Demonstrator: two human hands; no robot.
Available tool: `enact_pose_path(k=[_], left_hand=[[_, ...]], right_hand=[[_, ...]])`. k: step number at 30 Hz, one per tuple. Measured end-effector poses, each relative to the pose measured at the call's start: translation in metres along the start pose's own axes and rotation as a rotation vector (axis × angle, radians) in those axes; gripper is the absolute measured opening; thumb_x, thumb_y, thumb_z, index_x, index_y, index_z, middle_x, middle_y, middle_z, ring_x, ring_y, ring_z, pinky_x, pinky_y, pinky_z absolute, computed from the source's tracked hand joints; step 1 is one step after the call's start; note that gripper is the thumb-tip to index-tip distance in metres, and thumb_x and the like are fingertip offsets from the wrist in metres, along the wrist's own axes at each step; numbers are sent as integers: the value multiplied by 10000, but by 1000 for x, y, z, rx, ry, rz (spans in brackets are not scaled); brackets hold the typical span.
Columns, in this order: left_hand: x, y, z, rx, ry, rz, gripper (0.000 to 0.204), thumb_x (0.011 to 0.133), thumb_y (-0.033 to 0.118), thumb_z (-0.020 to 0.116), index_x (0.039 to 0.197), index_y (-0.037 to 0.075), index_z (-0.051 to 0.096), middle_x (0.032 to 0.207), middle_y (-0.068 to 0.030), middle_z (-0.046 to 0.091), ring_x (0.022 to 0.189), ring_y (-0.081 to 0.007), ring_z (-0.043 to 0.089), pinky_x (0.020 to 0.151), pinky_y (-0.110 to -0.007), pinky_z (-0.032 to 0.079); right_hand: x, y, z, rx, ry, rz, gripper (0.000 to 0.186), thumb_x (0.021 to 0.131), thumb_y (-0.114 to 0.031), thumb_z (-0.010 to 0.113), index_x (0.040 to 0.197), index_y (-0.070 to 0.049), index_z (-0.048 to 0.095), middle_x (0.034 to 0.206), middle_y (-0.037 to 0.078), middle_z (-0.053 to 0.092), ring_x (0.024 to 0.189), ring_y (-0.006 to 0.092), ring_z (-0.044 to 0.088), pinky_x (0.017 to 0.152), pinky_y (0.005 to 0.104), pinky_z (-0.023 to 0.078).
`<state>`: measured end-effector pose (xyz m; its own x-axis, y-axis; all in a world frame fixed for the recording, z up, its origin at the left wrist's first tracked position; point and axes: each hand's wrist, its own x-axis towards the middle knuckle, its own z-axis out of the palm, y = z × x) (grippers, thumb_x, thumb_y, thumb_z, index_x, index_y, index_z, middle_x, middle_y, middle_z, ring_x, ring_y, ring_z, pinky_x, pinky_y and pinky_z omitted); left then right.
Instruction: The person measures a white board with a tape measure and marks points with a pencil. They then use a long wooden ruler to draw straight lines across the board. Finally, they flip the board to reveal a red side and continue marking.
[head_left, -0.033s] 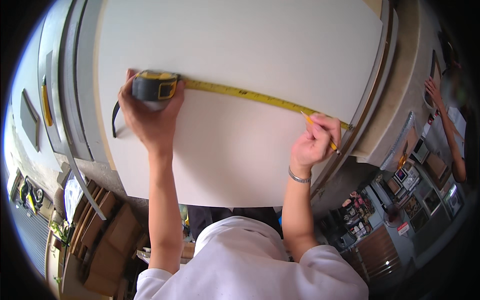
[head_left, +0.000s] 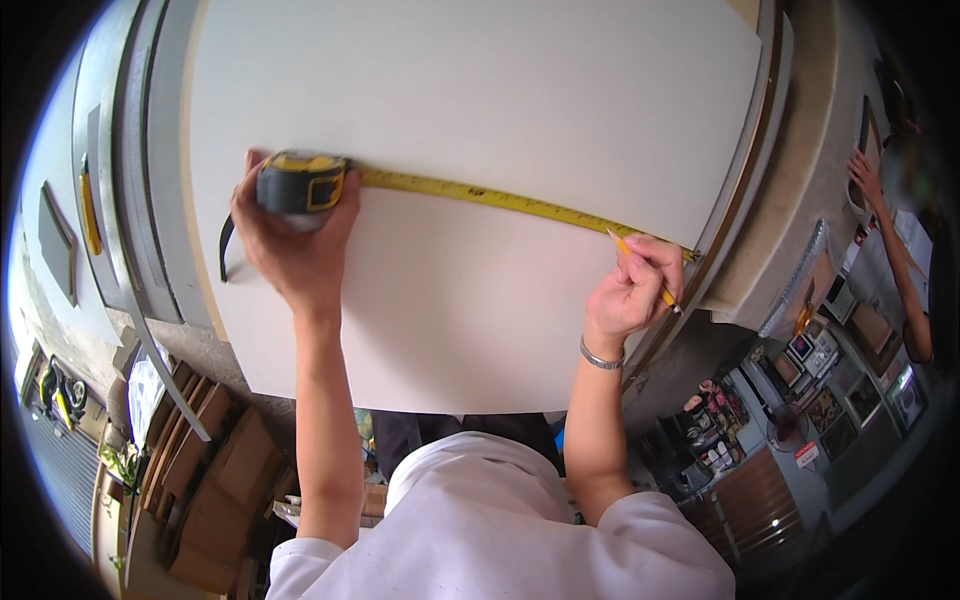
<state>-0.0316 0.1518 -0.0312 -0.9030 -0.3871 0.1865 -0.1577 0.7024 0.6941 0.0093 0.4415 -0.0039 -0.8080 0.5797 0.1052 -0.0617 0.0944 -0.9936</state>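
Note:
My left hand (head_left: 300,245) is closed round the black and yellow case of a tape measure (head_left: 302,182), over the left part of a large white board (head_left: 480,90). The yellow blade (head_left: 470,191) runs out from the case to the right, and its hooked end lies by the board's right edge. A black strap (head_left: 225,248) hangs from the case beside my wrist. My right hand (head_left: 632,290) pinches a yellow pencil (head_left: 668,297), its sharpened tip close to the lower edge of the blade. That hand sits next to the blade's end.
A yellow utility knife (head_left: 90,210) lies left of the board near a long metal strip (head_left: 160,350). Brown boards (head_left: 215,490) lean at the lower left. On the right, another person's arm (head_left: 893,250) reaches over a grey surface, near a bubble-wrapped piece (head_left: 800,280).
The tape case in my left hand has shifted slightly left and toward me, and the blade has tilted a little less steeply. My right hand has moved slightly, still with the pencil.

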Motion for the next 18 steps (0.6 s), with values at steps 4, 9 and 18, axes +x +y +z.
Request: enact_pose_path(k=[4, 9, 18], left_hand=[[-23, -2, -10, -55, 53, -73, 731, 721, 186, 947, 1280, -10, 518, 1388, -207, 568, 1307, -336, 552, 1097, -496, 498], [-26, -5, -16, 36, 33, -106, 734, 723, 178, 945, 1289, -12, 518, 1386, -205, 574, 1271, -306, 575, 1033, -453, 553], [-27, -3, -9, 16, 109, -63, 679, 760, 239, 932, 1244, -57, 559, 1232, -162, 677, 1076, -211, 687, 905, -341, 603]], right_hand=[[-13, 6, -32, -174, 1, -10, 170, 720, 69, 484, 791, 71, 639, 726, 98, 623, 630, 134, 529, 610, 240, 433], [-14, 14, -29, -241, -217, -168, 201, 718, 91, 496, 820, 69, 668, 687, 87, 618, 564, 136, 515, 538, 259, 400], [-13, 20, -24, -295, -320, -85, 126, 720, 92, 515, 738, 36, 627, 628, 79, 588, 493, 151, 486, 481, 271, 365]])
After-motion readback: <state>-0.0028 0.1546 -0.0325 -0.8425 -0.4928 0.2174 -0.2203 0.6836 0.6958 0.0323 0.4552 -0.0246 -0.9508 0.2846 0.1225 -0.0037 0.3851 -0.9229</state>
